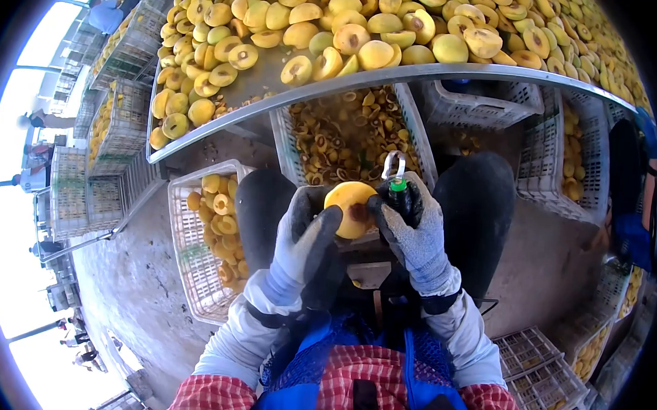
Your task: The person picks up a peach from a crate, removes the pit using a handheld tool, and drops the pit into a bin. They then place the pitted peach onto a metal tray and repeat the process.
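My left hand (303,237), in a grey and black glove, grips a yellow peach half (349,208) over my lap. My right hand (410,227), gloved the same way, holds a pitting tool (394,175) with a metal loop blade and a green collar, right beside the fruit's upper right edge. The loop points up and away from me. A dark pit hollow shows on the peach's right side.
A metal table (393,74) heaped with halved yellow peaches runs across the top. Under it stands a white crate of pits and scraps (346,140). A crate of peach halves (213,233) is at my left knee; more crates (548,372) stand on both sides.
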